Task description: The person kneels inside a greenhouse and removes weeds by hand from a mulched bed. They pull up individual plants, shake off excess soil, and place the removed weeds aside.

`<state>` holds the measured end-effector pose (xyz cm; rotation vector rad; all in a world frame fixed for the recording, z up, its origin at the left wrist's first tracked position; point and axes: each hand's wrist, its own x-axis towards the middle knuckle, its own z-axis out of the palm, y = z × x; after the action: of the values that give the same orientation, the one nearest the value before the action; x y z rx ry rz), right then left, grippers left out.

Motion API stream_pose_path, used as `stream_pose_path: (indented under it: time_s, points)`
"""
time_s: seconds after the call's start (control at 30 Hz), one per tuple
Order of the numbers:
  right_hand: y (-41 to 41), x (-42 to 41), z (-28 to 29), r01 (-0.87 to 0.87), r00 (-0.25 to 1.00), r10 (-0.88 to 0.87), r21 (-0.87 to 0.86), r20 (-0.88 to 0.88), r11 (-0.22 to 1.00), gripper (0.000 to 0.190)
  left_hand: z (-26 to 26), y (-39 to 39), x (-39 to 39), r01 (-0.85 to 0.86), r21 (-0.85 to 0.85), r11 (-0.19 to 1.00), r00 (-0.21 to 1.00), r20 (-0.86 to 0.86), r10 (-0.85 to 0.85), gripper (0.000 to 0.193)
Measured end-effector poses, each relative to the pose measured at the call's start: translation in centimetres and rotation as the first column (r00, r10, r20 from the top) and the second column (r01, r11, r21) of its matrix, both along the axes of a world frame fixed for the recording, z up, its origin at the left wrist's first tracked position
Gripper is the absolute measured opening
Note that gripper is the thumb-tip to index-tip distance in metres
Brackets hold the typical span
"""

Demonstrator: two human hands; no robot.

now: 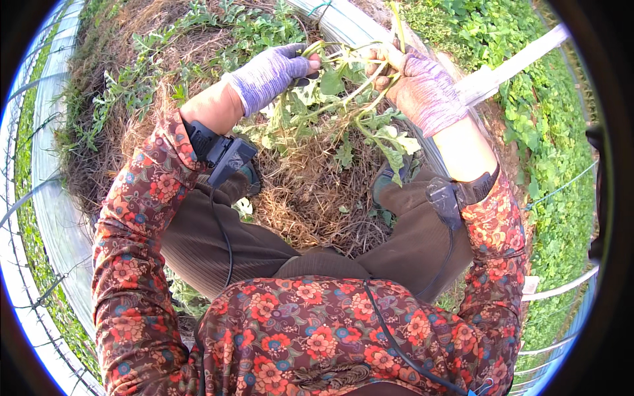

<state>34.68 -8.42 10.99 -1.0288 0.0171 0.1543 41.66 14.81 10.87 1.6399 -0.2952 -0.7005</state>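
Both my hands wear purple knit gloves with bare or soiled fingertips and are raised in front of me. My left hand pinches a green vine stem between thumb and fingers. To its right, my right hand is closed on several stems of the leafy vine. The vine's stems span the gap between the hands, and its lobed leaves, some pale and wilted, hang below them. Part of the held stems is hidden by my fingers.
Dry straw covers the ground between my feet. More leafy vines grow ahead. Rolled plastic sheeting runs past my right side, near a white pole. Dense green plants stand at the right; wires and sheeting line the left.
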Motion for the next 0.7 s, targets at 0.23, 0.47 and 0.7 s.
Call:
stream_pose_path:
  time_s: [0.23, 0.47, 0.7]
  points:
    - [2.3, 2.1, 0.6, -0.051, 0.989, 0.04, 0.071, 0.142, 0.996, 0.027, -1.0, -4.9, -2.1, 0.017, 0.097, 0.995, 0.939, 0.339, -0.049, 0.105]
    - [2.6, 1.4, 1.4, -0.173, 0.984, 0.142, 0.351, 0.11, 0.92, 0.022, -0.5, -3.8, -2.5, 0.136, -0.151, 0.979, 0.991, 0.036, -0.132, 0.071]
    - [2.4, 0.8, 2.3, -0.152, 0.964, 0.154, -0.025, 0.215, 0.988, 0.03, 0.8, -4.1, -2.1, 0.178, -0.019, 0.984, 0.981, 0.08, -0.176, 0.036]
